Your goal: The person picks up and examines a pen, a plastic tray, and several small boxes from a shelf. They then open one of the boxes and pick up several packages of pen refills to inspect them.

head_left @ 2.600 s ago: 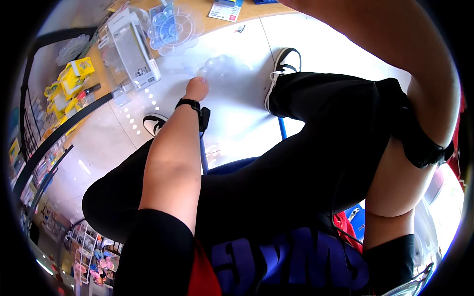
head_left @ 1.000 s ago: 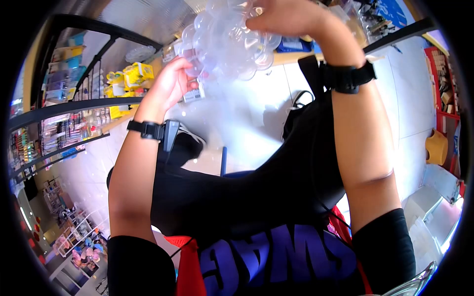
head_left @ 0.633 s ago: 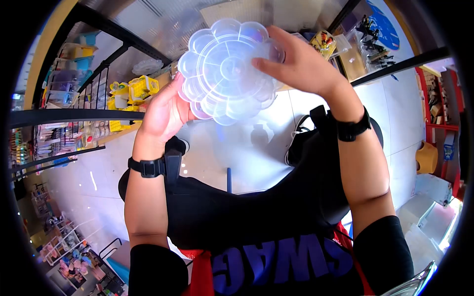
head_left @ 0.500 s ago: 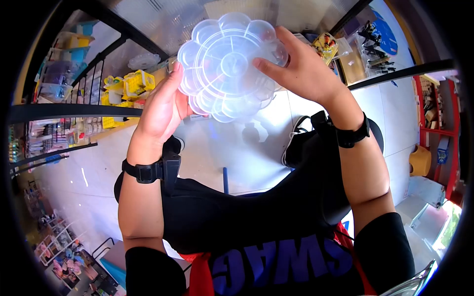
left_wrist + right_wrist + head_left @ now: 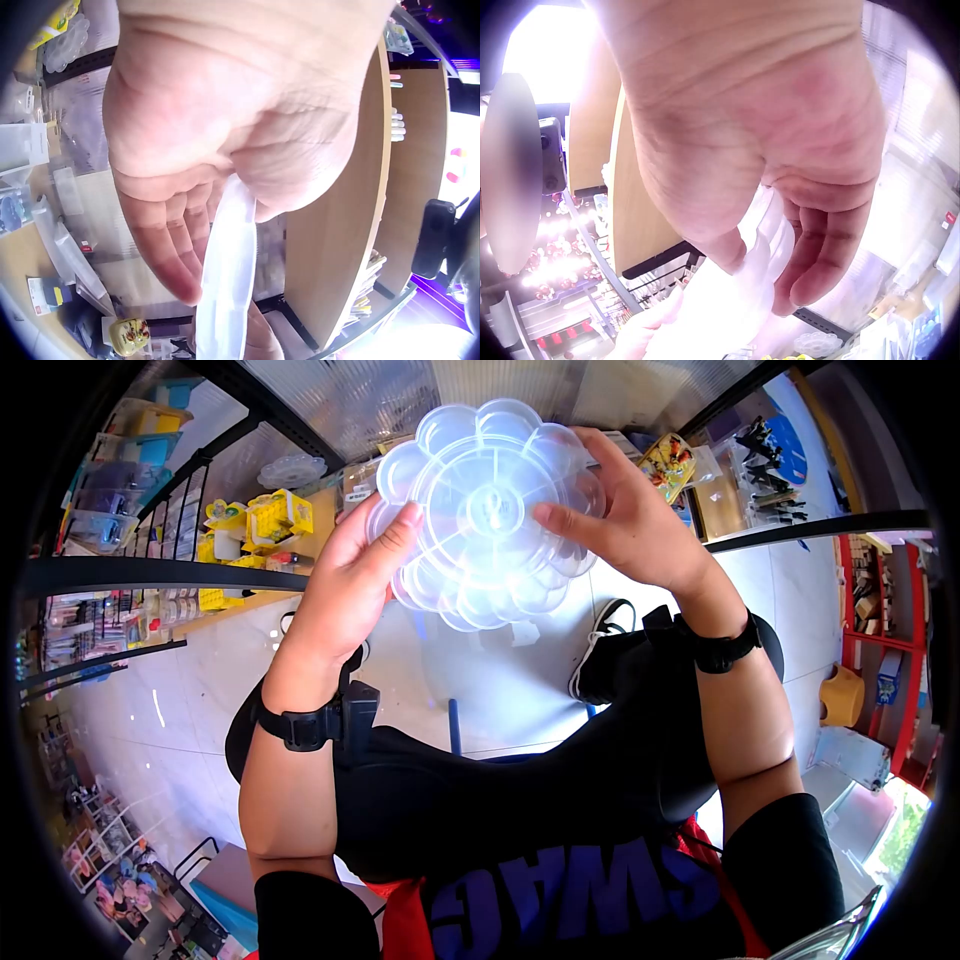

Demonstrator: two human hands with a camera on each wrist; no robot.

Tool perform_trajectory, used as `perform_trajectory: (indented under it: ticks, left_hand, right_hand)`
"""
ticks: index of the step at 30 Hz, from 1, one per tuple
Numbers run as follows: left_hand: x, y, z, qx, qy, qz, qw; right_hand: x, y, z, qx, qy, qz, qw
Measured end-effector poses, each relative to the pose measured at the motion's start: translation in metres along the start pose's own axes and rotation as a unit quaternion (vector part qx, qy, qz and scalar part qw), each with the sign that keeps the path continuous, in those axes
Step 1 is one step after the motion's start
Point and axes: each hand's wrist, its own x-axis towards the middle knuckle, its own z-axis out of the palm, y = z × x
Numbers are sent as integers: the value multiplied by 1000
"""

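Observation:
Both hands hold a clear plastic box (image 5: 468,525) with a scalloped, flower-like outline and ring-shaped divisions. In the head view the left hand (image 5: 350,580) grips its left edge, thumb on top. My right hand (image 5: 645,525) pinches the opposite edge, its thumb reaching over the face near the centre. The left wrist view shows the box edge-on (image 5: 227,277) between the thumb and fingers of the left hand (image 5: 225,112). Stacked scalloped edges (image 5: 769,240) sit in the grip of the right hand (image 5: 757,135) in the right wrist view.
Yellow baskets (image 5: 275,520) and another clear scalloped piece (image 5: 292,471) stand at the left. Black shelf bars (image 5: 165,576) cross both sides. A yellow-lidded box (image 5: 667,465) and packaged black items (image 5: 768,465) lie at the right. Below are the floor (image 5: 420,680) and a shoe (image 5: 605,640).
The flower-shaped box came up from low near the floor into both hands and has shifted slightly right. The left thumb now lies over its top face.

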Motion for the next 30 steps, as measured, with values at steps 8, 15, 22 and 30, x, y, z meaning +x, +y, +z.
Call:
perform_trajectory:
  ticks: [8, 15, 22, 30]
  left_hand:
    - [-2, 4, -2, -60, -22, -29, 998]
    - [0, -1, -3, -41, 4, -21, 999]
    - [6, -3, 8, 26, 57, 37, 997]
    - [7, 0, 8, -9, 69, 6, 998]
  right_hand:
    - [-1, -1, 1, -15, -17, -13, 1000]
    - [-4, -4, 2, -27, -19, -44, 998]
    - [-6, -16, -5, -22, -2, -15, 1000]
    - [-3, 4, -29, -46, 39, -85, 995]
